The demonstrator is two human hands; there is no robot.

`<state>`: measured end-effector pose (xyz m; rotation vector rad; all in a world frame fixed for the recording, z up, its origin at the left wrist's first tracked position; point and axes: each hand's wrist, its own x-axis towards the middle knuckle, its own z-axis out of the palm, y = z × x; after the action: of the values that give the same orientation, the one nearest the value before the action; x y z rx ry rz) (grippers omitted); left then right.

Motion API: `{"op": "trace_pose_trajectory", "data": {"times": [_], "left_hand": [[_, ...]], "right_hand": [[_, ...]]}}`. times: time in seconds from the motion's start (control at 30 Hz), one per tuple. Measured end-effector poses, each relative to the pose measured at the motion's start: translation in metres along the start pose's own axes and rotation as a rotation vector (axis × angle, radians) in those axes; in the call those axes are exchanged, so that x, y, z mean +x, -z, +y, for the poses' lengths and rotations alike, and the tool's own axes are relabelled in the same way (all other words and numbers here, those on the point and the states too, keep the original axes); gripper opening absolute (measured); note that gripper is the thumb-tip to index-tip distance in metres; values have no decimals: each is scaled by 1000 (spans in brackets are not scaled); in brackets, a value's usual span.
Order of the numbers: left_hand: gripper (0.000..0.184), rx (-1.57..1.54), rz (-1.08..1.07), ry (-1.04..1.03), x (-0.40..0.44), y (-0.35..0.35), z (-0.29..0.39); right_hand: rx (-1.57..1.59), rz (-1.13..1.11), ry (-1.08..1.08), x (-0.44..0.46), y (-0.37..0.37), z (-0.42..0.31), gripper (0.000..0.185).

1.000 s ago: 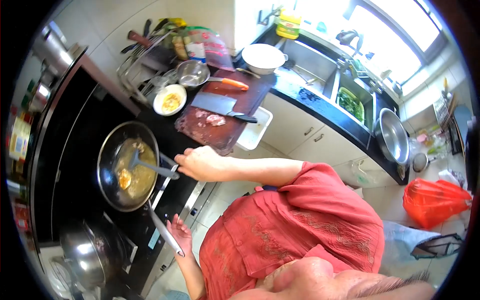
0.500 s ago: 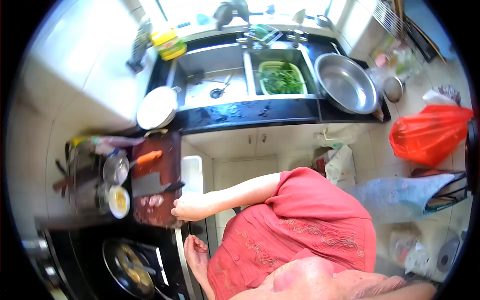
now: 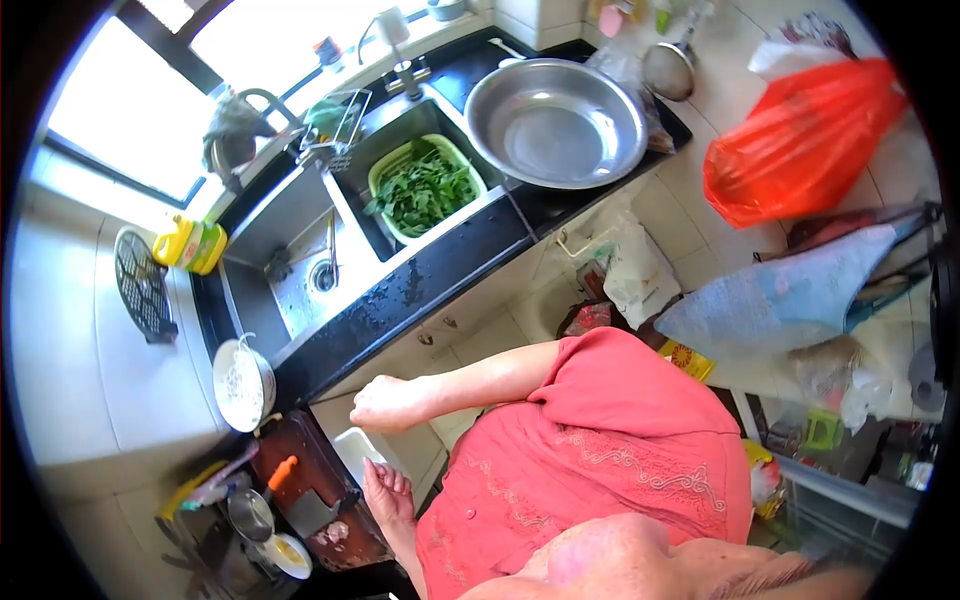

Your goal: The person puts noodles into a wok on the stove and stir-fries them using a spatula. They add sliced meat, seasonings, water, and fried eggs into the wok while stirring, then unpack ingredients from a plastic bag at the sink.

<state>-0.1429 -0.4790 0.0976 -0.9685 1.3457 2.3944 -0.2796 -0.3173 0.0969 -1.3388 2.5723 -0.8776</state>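
Note:
My right hand (image 3: 385, 404) is closed in a loose fist, with nothing visible in it, above the white tray (image 3: 358, 450). Below it, my left hand (image 3: 389, 492) is palm up with its fingers loosely curled and apart, holding nothing. Left of my hands lies the brown chopping board (image 3: 290, 442), bearing a cleaver (image 3: 312, 514), an orange-handled tool (image 3: 282, 473) and raw meat pieces (image 3: 332, 532). A bowl of yellowish food (image 3: 290, 555) stands beside the board.
Leafy greens (image 3: 428, 190) fill a green basket in the right sink basin. A large steel basin (image 3: 556, 124) sits on the counter right of the sink. A white colander (image 3: 243, 386) stands at the counter's left end. A red bag (image 3: 800, 145) is at the upper right.
The view has swung from the stove to the sink, and the pan has left view. My right hand has moved away from the spatula, which stayed in the pan.

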Motion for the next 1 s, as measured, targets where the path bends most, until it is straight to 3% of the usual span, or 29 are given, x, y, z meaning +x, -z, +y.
{"op": "trace_pose_trajectory", "data": {"times": [0.2,0.43,0.47,0.6,0.67,0.73,0.83,0.93,1.0], "left_hand": [[42,161,-159,-10,5,-12,18],[37,288,-346,107,14,-29,8],[37,277,-347,108,15,-37,6],[32,334,-454,74,26,-72,7],[31,445,-482,46,30,-96,8],[30,481,-504,25,41,-119,9],[29,560,-498,48,61,-168,8],[29,624,-537,95,81,-227,-2],[29,656,-557,140,98,-265,-14]], "right_hand": [[-39,183,-338,-63,48,45,24],[-185,870,-842,-217,113,88,26],[-88,990,-961,-241,118,97,27],[-33,1224,-1342,-313,130,140,39],[492,1567,-1218,-328,133,166,46],[881,1671,-1046,-340,139,195,43],[935,1755,-854,-339,142,233,34],[871,1679,-870,-326,154,244,30],[1042,1679,-710,-314,164,243,26]]}}
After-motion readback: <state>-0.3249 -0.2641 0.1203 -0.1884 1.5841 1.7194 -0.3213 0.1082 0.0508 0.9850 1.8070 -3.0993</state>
